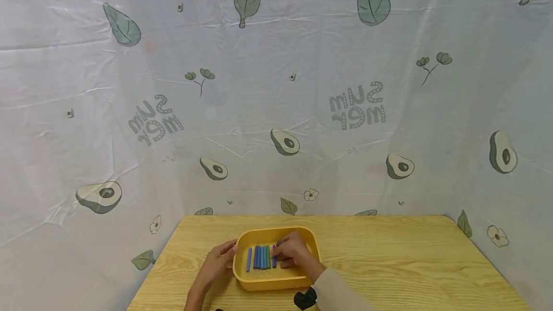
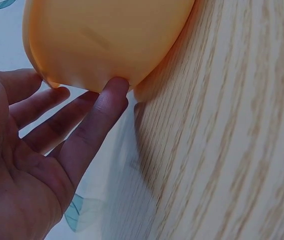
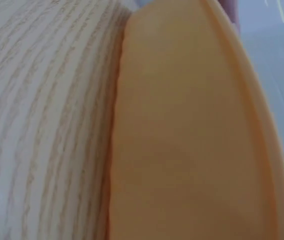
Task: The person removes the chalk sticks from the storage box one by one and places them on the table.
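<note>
Beige cloth sleeve (image 1: 341, 294) leads to the right hand (image 1: 298, 252) pinching a slim violet-blue stick (image 1: 274, 264); left hand (image 1: 217, 260) holds the rounded yellow plastic tray (image 1: 276, 283), best kept steady.

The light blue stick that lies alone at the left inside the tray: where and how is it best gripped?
I would pinch the light blue stick at its middle, thumb and finger on its long sides, coming from above. It is slim and lies with a gap on each side, while the raised wall of the tray likely hinders a low approach.
</note>
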The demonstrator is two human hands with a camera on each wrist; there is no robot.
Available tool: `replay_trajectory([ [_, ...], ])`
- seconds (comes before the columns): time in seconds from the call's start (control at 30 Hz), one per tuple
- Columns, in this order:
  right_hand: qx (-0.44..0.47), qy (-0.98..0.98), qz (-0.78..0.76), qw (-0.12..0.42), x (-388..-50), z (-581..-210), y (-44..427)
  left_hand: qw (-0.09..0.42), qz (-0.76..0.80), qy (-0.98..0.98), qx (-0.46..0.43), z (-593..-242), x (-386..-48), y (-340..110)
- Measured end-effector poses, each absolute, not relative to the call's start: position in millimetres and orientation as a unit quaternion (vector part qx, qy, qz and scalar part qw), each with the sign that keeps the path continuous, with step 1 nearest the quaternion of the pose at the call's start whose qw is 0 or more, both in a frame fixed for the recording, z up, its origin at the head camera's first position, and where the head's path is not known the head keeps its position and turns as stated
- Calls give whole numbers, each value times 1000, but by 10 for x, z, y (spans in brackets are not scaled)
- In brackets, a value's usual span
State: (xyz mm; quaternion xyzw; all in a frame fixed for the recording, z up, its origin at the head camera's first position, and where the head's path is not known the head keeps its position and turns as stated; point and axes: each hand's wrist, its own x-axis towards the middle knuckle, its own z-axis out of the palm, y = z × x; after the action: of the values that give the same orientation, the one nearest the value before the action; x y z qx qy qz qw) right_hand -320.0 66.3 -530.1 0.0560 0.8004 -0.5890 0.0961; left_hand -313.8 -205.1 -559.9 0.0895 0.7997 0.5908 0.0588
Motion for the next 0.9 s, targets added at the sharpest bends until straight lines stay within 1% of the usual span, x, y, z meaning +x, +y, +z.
replay_trajectory([
  [0.23,67,816,-573,36,-3213,-5375,590,62,595,796,94,-5573,-3131,-2046],
  [0.4,72,831,-551,17,-3215,-5418,542,67,602,790,91,-5609,-3136,-2057],
  [0.6,76,832,-548,33,-3216,-5382,518,77,612,781,96,-5634,-3136,-2064],
  [0.9,64,826,-555,77,-3230,-5293,567,60,601,791,100,-5612,-3143,-2057],
])
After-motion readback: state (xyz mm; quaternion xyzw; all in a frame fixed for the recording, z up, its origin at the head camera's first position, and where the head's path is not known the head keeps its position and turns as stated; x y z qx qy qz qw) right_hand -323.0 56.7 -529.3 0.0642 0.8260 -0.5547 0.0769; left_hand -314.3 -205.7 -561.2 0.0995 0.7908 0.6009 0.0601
